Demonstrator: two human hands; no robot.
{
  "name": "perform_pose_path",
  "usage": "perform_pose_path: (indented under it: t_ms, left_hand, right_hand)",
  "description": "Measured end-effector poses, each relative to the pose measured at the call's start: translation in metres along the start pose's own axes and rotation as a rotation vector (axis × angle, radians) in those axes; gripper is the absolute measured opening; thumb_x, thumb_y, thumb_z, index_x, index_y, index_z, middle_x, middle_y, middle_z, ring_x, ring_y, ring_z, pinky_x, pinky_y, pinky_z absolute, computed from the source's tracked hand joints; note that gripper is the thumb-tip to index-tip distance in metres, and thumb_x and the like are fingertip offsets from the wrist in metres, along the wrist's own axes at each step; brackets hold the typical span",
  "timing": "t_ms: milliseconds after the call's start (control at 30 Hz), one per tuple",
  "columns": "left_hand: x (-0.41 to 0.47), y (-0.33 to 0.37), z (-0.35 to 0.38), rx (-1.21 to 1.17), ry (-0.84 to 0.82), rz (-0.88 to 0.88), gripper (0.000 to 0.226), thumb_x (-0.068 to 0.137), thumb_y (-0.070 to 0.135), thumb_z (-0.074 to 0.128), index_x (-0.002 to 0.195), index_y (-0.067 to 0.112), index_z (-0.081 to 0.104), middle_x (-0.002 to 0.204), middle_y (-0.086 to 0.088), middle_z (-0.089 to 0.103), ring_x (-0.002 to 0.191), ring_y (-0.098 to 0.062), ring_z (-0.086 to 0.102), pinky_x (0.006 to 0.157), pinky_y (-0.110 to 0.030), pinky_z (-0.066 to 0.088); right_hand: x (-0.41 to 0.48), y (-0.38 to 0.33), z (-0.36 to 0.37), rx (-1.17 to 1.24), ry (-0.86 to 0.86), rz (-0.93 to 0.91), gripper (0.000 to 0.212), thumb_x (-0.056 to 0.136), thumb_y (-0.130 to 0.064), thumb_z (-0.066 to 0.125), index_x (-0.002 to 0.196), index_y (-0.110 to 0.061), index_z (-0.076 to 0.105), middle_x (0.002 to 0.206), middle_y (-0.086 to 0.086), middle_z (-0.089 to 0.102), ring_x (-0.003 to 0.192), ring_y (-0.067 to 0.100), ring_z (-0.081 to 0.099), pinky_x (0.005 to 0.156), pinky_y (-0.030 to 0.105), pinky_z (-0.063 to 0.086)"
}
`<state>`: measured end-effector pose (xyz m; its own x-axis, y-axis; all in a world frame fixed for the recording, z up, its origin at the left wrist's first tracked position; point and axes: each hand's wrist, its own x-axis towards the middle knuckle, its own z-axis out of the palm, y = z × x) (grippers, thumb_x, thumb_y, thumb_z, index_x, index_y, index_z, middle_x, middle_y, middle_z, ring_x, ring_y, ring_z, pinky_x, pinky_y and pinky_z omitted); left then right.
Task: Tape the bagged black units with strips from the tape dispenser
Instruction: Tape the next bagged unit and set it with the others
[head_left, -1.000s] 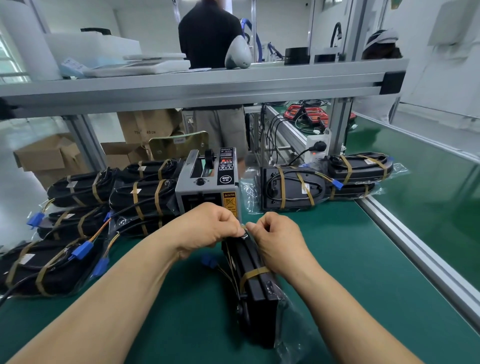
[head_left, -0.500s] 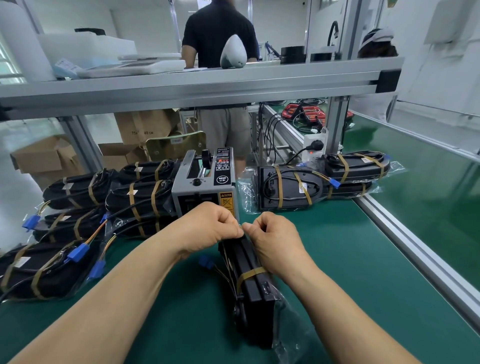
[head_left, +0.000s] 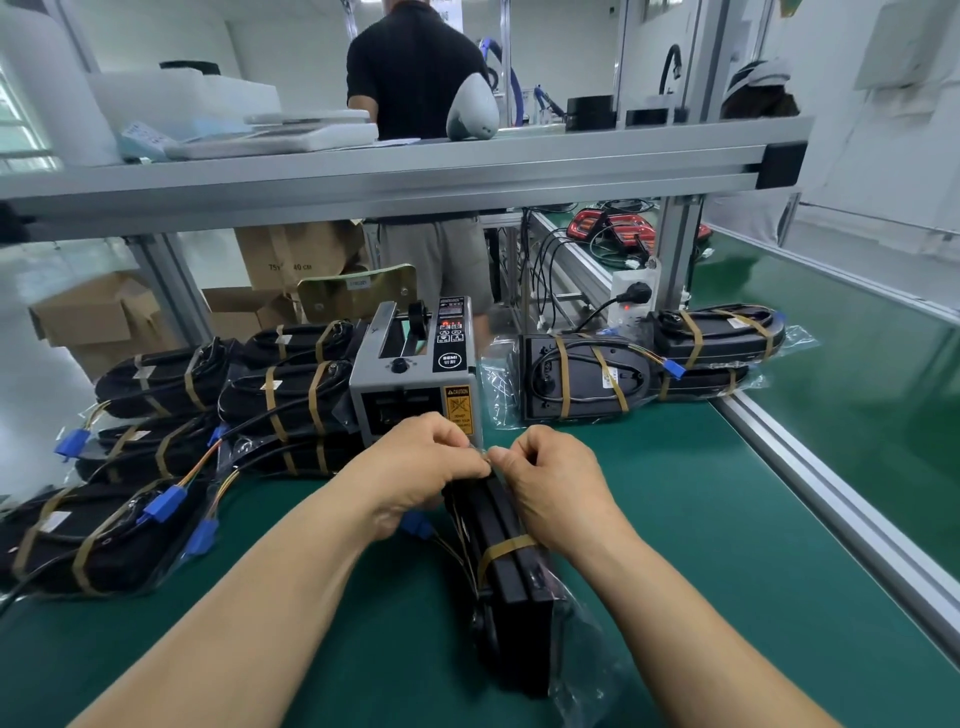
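A bagged black unit (head_left: 514, 587) stands on edge on the green mat, one brown tape band round its middle. My left hand (head_left: 421, 470) and my right hand (head_left: 550, 480) meet over its far end, each pinching the clear bag there, fingertips almost touching. Whether a tape strip is between them is too small to tell. The grey tape dispenser (head_left: 410, 374) stands just behind my hands. Several taped bagged units lie in a pile at the left (head_left: 130, 519) and in a smaller group at the right (head_left: 582, 374).
An aluminium shelf rail (head_left: 395, 182) crosses overhead. A metal rail (head_left: 841, 499) borders the mat on the right, with a green conveyor surface beyond. A person in a black shirt (head_left: 415, 67) stands behind the bench. Cardboard boxes (head_left: 93, 317) sit at the back left.
Both hands stay pinched together over the unit's far end. The view has shifted slightly; the person behind has moved a little to the right.
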<state>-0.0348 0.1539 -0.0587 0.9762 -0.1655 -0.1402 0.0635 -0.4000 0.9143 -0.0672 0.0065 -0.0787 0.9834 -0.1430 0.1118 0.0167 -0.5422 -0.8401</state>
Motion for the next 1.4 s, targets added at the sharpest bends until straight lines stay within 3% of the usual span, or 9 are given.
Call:
perform_pose_path:
  t_ms: [200, 500, 700, 767, 867, 1000, 1100, 1267, 1400]
  left_hand:
    - [-0.003, -0.009, 0.019, -0.113, 0.163, 0.015, 0.01, 0.079, 0.022, 0.074, 0.077, 0.019, 0.064, 0.069, 0.006, 0.06, 0.065, -0.01, 0.05, 0.055, -0.024, 0.036]
    - [-0.018, -0.015, 0.024, -0.335, 0.048, -0.064, 0.022, 0.08, 0.021, 0.078, 0.093, 0.021, 0.06, 0.088, -0.004, 0.056, 0.079, -0.017, 0.054, 0.053, -0.021, 0.04]
    - [-0.031, -0.015, 0.026, -0.376, 0.152, -0.047, 0.03, 0.081, 0.016, 0.078, 0.106, 0.021, 0.062, 0.094, 0.002, 0.054, 0.081, -0.012, 0.055, 0.065, -0.023, 0.043]
    - [-0.041, -0.016, 0.032, -0.291, 0.207, 0.005, 0.041, 0.081, 0.02, 0.078, 0.117, 0.023, 0.058, 0.108, 0.004, 0.056, 0.091, -0.009, 0.059, 0.08, -0.027, 0.051]
    - [-0.073, -0.019, 0.046, -0.065, 0.202, 0.152, 0.043, 0.082, 0.03, 0.07, 0.12, 0.041, 0.054, 0.121, 0.019, 0.056, 0.11, 0.0, 0.057, 0.099, -0.027, 0.048]
    - [-0.115, -0.021, 0.062, 0.072, 0.165, 0.288, 0.048, 0.091, 0.039, 0.057, 0.134, 0.053, 0.043, 0.139, 0.043, 0.034, 0.125, 0.024, 0.031, 0.104, -0.007, 0.025]
    - [-0.139, -0.022, 0.065, 0.085, 0.209, 0.443, 0.045, 0.092, 0.027, 0.06, 0.135, 0.039, 0.054, 0.136, 0.054, 0.028, 0.124, 0.031, 0.025, 0.101, 0.003, 0.021]
    - [-0.17, -0.031, 0.061, 0.203, 0.368, 0.898, 0.025, 0.081, 0.01, 0.069, 0.103, 0.018, 0.077, 0.13, 0.022, 0.061, 0.121, 0.002, 0.056, 0.099, -0.016, 0.045]
    - [-0.186, -0.027, 0.052, 0.281, 0.447, 1.034, 0.021, 0.076, 0.01, 0.072, 0.095, 0.017, 0.078, 0.125, 0.012, 0.066, 0.115, -0.001, 0.062, 0.088, -0.023, 0.054]
  right_hand:
    - [0.002, 0.001, -0.001, -0.015, 0.011, 0.004, 0.033, 0.096, -0.036, 0.059, 0.07, -0.017, 0.051, 0.068, -0.003, 0.056, 0.067, 0.014, 0.05, 0.063, 0.033, 0.04]
    - [-0.001, 0.004, -0.003, 0.025, 0.005, 0.012, 0.03, 0.098, -0.034, 0.055, 0.079, -0.011, 0.054, 0.075, 0.001, 0.056, 0.074, 0.02, 0.051, 0.068, 0.036, 0.041]
    - [-0.001, -0.001, -0.003, -0.012, -0.029, 0.031, 0.043, 0.091, -0.058, 0.056, 0.083, -0.016, 0.055, 0.079, -0.001, 0.062, 0.076, 0.02, 0.056, 0.07, 0.036, 0.044]
    - [0.001, -0.003, -0.008, -0.116, -0.121, 0.071, 0.052, 0.088, -0.069, 0.05, 0.084, -0.017, 0.054, 0.082, -0.001, 0.062, 0.08, 0.02, 0.058, 0.069, 0.035, 0.042]
    - [0.0, -0.004, -0.024, -0.198, -0.262, 0.072, 0.059, 0.083, -0.072, 0.057, 0.068, -0.016, 0.047, 0.063, -0.002, 0.052, 0.061, 0.018, 0.049, 0.057, 0.03, 0.036]
    - [-0.018, 0.001, -0.05, 0.117, -0.497, 0.14, 0.044, 0.074, -0.05, 0.081, 0.082, -0.011, 0.062, 0.074, 0.007, 0.061, 0.069, 0.022, 0.054, 0.066, 0.034, 0.042]
    - [-0.034, 0.011, -0.062, 0.485, -0.644, 0.068, 0.036, 0.078, -0.016, 0.082, 0.107, -0.001, 0.069, 0.1, 0.02, 0.069, 0.091, 0.03, 0.064, 0.085, 0.042, 0.05]
    - [-0.064, 0.019, -0.067, 0.812, -0.711, -0.163, 0.057, 0.077, 0.01, 0.066, 0.132, -0.004, 0.059, 0.128, 0.029, 0.061, 0.112, 0.033, 0.059, 0.098, 0.039, 0.049]
    - [-0.073, 0.011, -0.066, 0.85, -0.773, -0.309, 0.068, 0.079, 0.012, 0.067, 0.142, -0.01, 0.051, 0.14, 0.024, 0.055, 0.125, 0.03, 0.056, 0.101, 0.036, 0.046]
